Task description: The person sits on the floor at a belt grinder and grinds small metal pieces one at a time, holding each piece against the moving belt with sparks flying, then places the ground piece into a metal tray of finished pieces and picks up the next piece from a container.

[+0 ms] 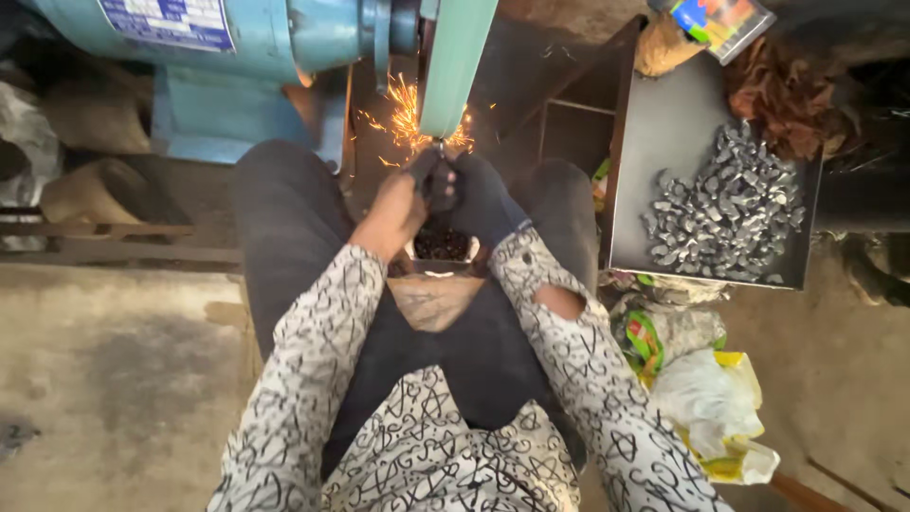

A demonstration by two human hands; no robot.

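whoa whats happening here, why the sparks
A seated person presses a small metal piece against a grinder's belt, throwing sparks. The bare left hand and gloved right hand grip it together. A small container sits on the lap, and a tray of grey metal pieces is to the right.
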